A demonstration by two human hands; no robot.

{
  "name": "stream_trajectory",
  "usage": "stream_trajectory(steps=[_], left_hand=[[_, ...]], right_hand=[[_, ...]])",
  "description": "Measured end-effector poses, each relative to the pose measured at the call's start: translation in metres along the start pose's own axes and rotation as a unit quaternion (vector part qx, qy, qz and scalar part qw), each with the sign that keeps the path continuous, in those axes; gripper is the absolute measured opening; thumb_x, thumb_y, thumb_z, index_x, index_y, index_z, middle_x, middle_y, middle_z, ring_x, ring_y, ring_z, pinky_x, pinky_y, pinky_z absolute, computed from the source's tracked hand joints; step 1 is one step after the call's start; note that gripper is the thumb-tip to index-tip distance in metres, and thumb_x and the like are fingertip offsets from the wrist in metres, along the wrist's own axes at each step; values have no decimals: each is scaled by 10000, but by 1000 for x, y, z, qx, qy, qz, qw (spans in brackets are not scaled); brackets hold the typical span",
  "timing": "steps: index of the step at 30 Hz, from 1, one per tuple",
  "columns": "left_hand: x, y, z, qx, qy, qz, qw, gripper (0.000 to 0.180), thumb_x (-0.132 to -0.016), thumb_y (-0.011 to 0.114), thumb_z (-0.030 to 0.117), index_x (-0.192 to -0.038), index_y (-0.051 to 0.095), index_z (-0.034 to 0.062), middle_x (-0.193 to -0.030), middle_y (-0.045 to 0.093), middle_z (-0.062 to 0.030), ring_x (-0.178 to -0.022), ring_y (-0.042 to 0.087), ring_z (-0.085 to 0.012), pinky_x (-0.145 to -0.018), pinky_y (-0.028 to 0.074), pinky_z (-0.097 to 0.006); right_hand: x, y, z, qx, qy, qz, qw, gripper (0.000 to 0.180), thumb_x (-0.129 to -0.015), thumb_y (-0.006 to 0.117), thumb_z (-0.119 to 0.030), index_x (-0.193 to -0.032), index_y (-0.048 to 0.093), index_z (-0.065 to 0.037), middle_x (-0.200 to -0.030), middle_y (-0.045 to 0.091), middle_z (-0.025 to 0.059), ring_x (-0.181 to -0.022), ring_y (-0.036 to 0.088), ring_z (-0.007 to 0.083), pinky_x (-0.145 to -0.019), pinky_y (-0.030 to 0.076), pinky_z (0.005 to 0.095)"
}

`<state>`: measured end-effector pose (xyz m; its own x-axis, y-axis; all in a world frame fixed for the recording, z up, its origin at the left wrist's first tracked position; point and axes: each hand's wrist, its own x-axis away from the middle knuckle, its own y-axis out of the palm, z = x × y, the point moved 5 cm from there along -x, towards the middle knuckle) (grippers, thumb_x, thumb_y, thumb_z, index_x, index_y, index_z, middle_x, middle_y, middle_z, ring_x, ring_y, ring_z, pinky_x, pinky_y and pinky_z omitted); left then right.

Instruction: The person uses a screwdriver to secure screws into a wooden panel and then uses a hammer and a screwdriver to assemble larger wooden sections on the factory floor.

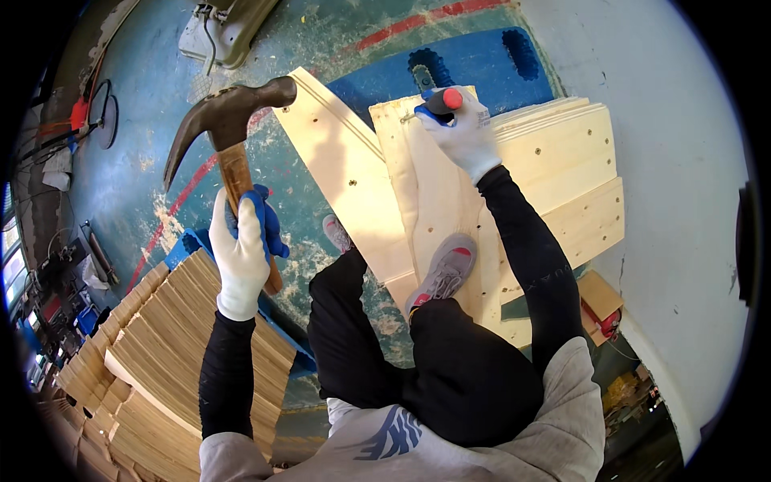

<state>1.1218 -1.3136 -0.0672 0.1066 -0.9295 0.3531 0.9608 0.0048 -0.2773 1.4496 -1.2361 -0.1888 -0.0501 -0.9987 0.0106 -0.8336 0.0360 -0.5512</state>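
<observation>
My left hand (243,255), in a white and blue glove, is closed around the wooden handle of a claw hammer (234,165). The dark metal head is raised, its claw pointing down to the left. My right hand (462,136), gloved alike, grips a black-handled tool with a red end (453,99) at the far edge of a pale wooden board (440,189). The tool's working tip is hard to make out, and its kind is not clear. My shoe (450,269) presses on the board, which lies over other boards.
More pale boards with dark knots (562,153) are stacked at the right, on blue plastic pallets (474,56). A tall stack of thin wooden pieces (185,337) stands at the lower left. A white wall (675,161) rises at the right. Wood debris litters the green floor.
</observation>
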Motion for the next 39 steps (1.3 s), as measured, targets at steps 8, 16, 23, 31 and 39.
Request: stream_trajectory(steps=[8,16,23,31,39], left_hand=[[-12,22,17,-88,38,-61,994,331,-1091,497,283,-1196,564,-24,-716,529,0,-565,471,-53,-484,406,-224],[-31,39,103,-97,189,-88,973,555,-1092,424,480,-1252,544,-38,-725,574,-35,-524,523,-84,-471,446,-257],[-29,43,115,-37,229,-67,970,576,-1090,393,497,-1276,530,-31,-773,579,-30,-600,552,-69,-506,437,-205],[-28,46,92,-84,183,-83,976,492,-1100,439,425,-1249,550,-30,-747,571,-17,-585,523,-62,-519,426,-218],[-45,59,110,-267,153,-142,941,268,-1048,570,227,-1186,585,-2,-681,561,-75,-584,549,-138,-548,443,-311]], right_hand=[[-3,2,-7,31,-45,-45,997,278,-825,785,-262,-994,695,-61,-967,658,117,-902,659,312,-799,530,377],[-1,12,-25,43,-76,-69,994,265,-845,776,-260,-1027,701,-83,-954,641,103,-847,649,306,-754,529,381],[-6,11,-6,38,-99,-29,994,272,-823,818,-243,-981,698,-57,-882,612,95,-762,611,267,-682,491,341],[-14,6,-7,73,-67,-92,991,312,-872,748,-342,-1025,686,-78,-969,640,121,-900,640,338,-795,516,405],[-12,8,-21,50,-64,-69,994,310,-850,784,-314,-970,671,-52,-889,594,112,-785,597,293,-706,482,369]])
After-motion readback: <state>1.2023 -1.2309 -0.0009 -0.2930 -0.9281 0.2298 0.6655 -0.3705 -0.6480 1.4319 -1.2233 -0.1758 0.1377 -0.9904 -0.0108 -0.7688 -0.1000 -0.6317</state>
